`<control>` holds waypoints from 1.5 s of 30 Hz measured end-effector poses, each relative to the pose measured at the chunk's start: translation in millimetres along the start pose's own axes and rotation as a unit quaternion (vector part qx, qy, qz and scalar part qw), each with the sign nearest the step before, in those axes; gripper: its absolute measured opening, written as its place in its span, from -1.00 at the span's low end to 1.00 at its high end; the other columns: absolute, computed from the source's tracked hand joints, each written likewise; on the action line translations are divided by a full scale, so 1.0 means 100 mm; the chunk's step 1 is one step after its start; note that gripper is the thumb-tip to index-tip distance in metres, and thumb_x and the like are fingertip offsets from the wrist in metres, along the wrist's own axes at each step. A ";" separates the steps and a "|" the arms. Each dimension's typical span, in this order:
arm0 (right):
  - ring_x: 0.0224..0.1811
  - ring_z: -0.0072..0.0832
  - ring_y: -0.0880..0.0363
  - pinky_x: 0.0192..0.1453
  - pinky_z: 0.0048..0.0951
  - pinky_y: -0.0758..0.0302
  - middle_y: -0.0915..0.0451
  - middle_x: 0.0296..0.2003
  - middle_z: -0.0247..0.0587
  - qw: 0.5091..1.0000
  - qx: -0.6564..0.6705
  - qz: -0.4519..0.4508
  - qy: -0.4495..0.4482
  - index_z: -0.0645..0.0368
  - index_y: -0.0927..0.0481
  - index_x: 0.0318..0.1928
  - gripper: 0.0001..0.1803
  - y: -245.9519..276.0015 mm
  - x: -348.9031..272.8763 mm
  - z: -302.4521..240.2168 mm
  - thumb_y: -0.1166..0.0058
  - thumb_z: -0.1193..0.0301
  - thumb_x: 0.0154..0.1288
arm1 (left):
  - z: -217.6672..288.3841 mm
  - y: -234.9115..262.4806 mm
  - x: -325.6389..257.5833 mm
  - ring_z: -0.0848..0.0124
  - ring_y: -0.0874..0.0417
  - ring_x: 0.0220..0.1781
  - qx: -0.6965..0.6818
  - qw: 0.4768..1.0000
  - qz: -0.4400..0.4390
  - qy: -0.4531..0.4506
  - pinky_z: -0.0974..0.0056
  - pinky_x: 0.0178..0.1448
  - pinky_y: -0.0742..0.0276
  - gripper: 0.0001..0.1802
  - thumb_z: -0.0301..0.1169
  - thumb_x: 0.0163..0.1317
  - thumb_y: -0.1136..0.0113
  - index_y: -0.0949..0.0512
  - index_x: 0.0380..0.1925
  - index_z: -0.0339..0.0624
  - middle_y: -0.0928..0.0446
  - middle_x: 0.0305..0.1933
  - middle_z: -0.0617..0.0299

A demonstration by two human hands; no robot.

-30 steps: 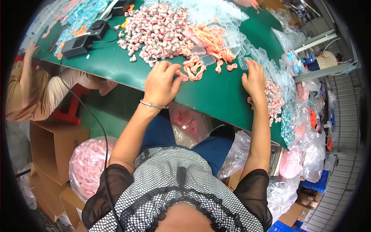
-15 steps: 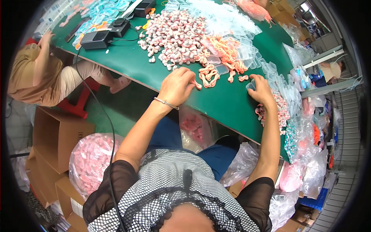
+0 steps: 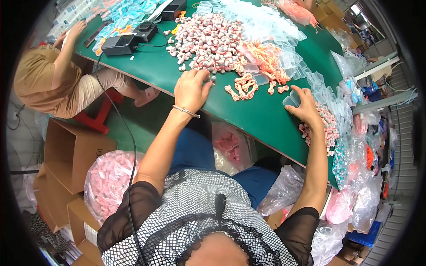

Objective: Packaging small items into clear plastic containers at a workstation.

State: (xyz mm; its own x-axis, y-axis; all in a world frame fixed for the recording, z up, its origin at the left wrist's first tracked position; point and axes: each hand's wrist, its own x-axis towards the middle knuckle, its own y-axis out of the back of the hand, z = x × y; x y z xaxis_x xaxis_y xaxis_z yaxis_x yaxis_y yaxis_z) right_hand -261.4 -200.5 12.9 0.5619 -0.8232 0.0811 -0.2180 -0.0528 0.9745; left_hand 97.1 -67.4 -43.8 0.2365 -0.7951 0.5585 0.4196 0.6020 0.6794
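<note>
My left hand (image 3: 191, 91), wearing a bangle at the wrist, is at the near edge of the green table. Its thumb and fingers close on a small pink-and-grey bundle (image 3: 213, 80), partly hidden. Just beyond it lies a large heap of similar bundles (image 3: 208, 40). On the right, my right hand (image 3: 306, 106) curls its thumb and forefinger around a small clear plastic box (image 3: 291, 100). Between my hands, several loose orange looped cords (image 3: 242, 86) lie on the table, with a larger orange pile (image 3: 266, 60) behind them.
Clear plastic boxes (image 3: 266, 24) are heaped at the back. Another pile of bundles (image 3: 326, 126) lies beside my right forearm. A black device (image 3: 120, 44) with a cable stands at the left. A co-worker (image 3: 49, 84) sits there. Cartons (image 3: 82, 155) and a filled bag (image 3: 106, 181) stand below.
My left hand has moved left, away from the orange cords, and a pink strand at its fingertips has given way to a pink-and-grey bundle. My right hand stays by the box. The view has shifted slightly.
</note>
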 end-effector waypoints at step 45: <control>-0.23 -0.42 -0.54 0.06 -0.27 -0.23 -0.61 -0.36 -0.41 0.963 0.123 0.234 -0.061 0.04 -0.63 -0.29 -0.85 -0.53 -0.89 -1.12 -0.32 0.41 0.10 | 1.12 -0.53 -0.26 0.13 -0.56 -0.05 -0.287 0.926 -0.190 -0.154 0.10 0.03 -0.44 -0.88 -0.47 0.17 -0.26 -0.65 -0.27 -0.09 -0.55 -0.16 0.15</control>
State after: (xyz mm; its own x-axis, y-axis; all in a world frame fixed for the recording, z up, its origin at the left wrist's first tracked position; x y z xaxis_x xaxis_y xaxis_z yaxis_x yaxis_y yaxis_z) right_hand -210.4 -61.0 -22.5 0.2615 -0.8493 0.4585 -0.6146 0.2198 0.7576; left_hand -29.4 -69.9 -40.9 -0.2493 -0.8292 0.5003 0.8389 0.0732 0.5393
